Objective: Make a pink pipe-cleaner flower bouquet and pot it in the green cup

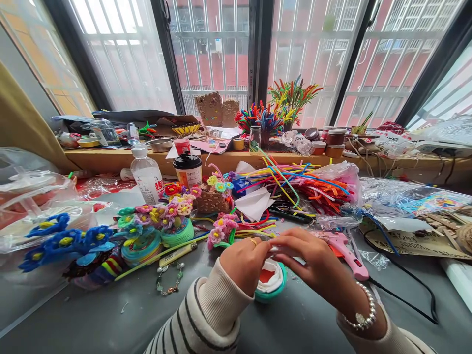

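Observation:
My left hand [243,263] and my right hand [313,260] meet at the fingertips above a small round pot [272,296] with a teal outside, a white lining and red within. The left fingers are curled in a pinch. My right fingers bend toward the same spot, thumb below. A small whitish bit shows between the fingertips, too hidden to name. Just beyond the left hand lies a bunch of pink pipe-cleaner flowers [223,228] with green leaves. A pink glue gun [346,253] rests beside the right hand, its black cord running right.
Pots of pipe-cleaner flowers, one teal-green [177,233] and one blue-flowered [94,265], stand at left. A beaded bracelet [169,281] lies near my left sleeve. Behind are a water bottle [146,177], a coffee cup [188,172] and a heap of loose pipe cleaners [324,189].

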`<state>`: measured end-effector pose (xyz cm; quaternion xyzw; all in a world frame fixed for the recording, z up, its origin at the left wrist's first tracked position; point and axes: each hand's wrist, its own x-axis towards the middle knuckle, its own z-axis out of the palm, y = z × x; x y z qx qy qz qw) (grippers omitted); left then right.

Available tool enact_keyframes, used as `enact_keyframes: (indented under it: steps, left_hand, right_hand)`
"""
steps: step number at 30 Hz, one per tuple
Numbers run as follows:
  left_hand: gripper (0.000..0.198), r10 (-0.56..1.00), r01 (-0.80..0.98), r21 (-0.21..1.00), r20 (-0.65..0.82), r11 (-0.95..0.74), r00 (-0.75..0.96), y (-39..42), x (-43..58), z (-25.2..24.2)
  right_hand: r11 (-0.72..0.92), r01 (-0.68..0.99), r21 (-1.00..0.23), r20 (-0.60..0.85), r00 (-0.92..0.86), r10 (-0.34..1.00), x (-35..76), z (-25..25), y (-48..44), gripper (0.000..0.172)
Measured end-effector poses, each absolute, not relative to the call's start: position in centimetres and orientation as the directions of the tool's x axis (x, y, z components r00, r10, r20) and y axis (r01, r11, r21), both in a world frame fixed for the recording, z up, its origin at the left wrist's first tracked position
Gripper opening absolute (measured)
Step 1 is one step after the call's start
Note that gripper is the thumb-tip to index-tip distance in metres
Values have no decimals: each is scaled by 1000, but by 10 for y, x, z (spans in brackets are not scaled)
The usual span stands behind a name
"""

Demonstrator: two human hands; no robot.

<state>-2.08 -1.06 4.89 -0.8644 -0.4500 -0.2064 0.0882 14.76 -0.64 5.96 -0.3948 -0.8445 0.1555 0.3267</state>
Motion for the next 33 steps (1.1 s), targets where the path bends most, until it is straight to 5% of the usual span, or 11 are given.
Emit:
enact_keyframes:
  steps: [9,18,25,33]
  left_hand:
    - [34,716,675,288,462,-679,522,-11,-40,29]
    - [27,874,797,369,285,-479,393,-10,-39,42]
    - [29,946,951,140,-134,-277,296,4,-12,60]
    - [32,957,966,142,-167,-216,239,3,-11,52]
  right_hand:
    - [565,725,-395,235,-515,825,161,61,-13,13]
    - [577,697,-426,236,-530,814,153,57,-4,17]
    - [572,720,-394,159,-559,814,167,60,3,18]
    - [673,667,-319,71,-692,719,151,62,8,17]
